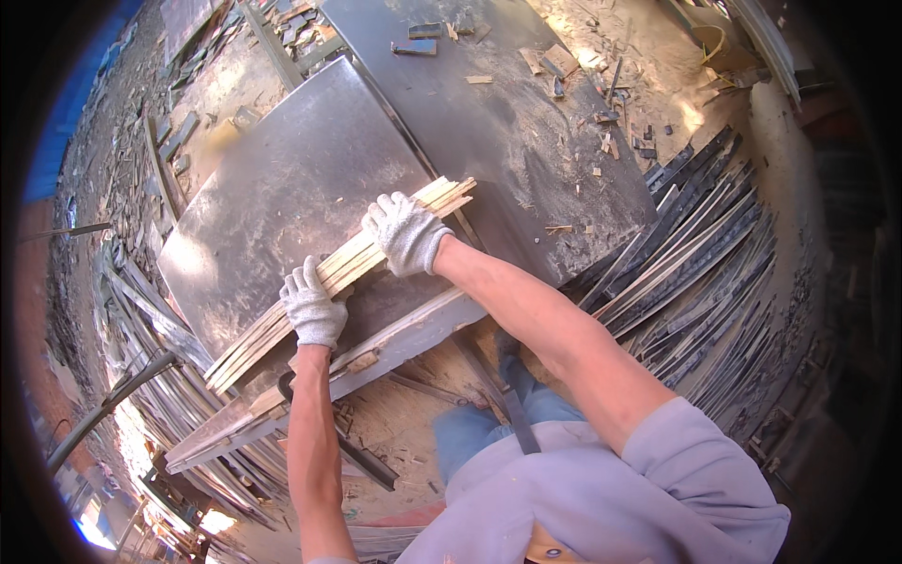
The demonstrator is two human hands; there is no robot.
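Note:
A bundle of thin pale wooden strips lies slantwise on a grey metal table, running from lower left to upper right. My left hand, in a white knit glove, grips the bundle near its middle. My right hand, also gloved, presses on the strips further toward the upper right end. The strip ends at the upper right reach a seam between two table plates.
A second metal plate carries wood chips and small offcuts. Piles of dark long slats lie on the ground to the right, and more slats lie to the left. A wooden board edges the table's near side.

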